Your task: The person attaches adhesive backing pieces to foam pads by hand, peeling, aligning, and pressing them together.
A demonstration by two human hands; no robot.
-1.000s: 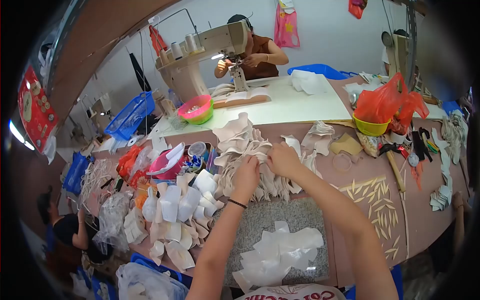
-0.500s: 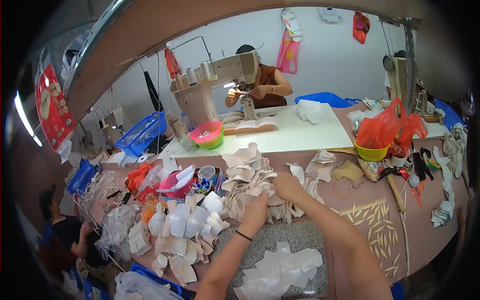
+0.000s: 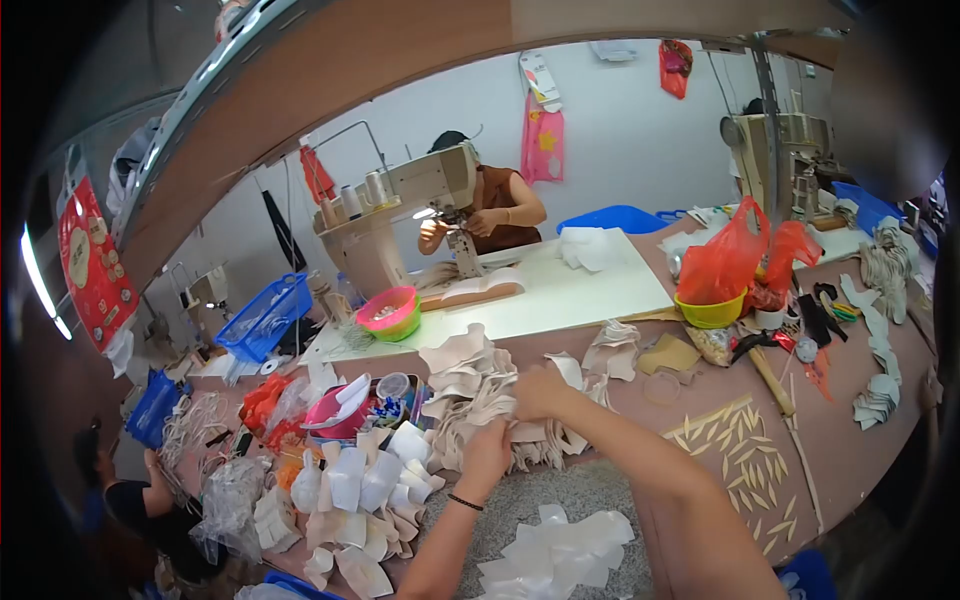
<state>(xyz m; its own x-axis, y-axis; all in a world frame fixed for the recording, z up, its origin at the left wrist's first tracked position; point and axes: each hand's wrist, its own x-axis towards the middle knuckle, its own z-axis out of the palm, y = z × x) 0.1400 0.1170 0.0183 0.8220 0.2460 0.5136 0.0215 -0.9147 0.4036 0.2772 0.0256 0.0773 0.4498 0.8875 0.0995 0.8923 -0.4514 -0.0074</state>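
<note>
A thick pile of beige, leather-like cut pieces (image 3: 465, 385) rises in the middle of the table. My left hand (image 3: 487, 450), with a dark beaded bracelet at its wrist, is closed on the near edge of this pile. On the pile's right side my right hand (image 3: 540, 392) is closed too, its fingertips hidden among the layers. Just below my hands lies a grey stone slab (image 3: 450, 520), bearing a spread of translucent whitish pieces (image 3: 560, 555). More white and beige pieces (image 3: 360, 490) lie heaped left of my left hand.
Across the table a person (image 3: 495, 205) works at a sewing machine (image 3: 400, 200). A pink-and-green basket (image 3: 390, 313), a yellow bowl (image 3: 710, 312) with red bags and a hammer (image 3: 772, 380) stand around. Small pale slivers (image 3: 745, 460) lie at right. A shelf (image 3: 420, 45) hangs overhead.
The view has swung to the right, so the scene sits further left and slightly lower. Both my hands stay at the beige pile, with little change in their hold.
</note>
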